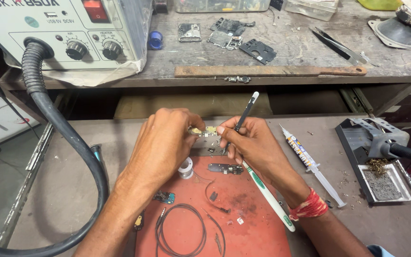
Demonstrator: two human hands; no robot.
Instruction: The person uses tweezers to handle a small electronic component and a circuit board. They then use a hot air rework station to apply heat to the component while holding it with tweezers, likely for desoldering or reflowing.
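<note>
My left hand (165, 140) pinches a small circuit board (206, 132) by its left end above a red work mat (243, 223). My right hand (255, 145) touches the board's right end and grips a thin black tool with a white tip (247, 112), pointing up and away. A white and green toothbrush (268, 197) sticks out from under my right palm across the mat. Another small dark board (226, 169) lies on the mat just below my hands, next to a small solder spool (185, 167).
A hot-air station (63, 33) with a thick black hose (67, 138) stands at far left. A syringe of paste (310, 164) and a soldering iron stand (376, 162) lie right. Phone parts (236, 40) and tweezers (341, 46) rest on the upper shelf. A black cable (179, 231) coils on the mat.
</note>
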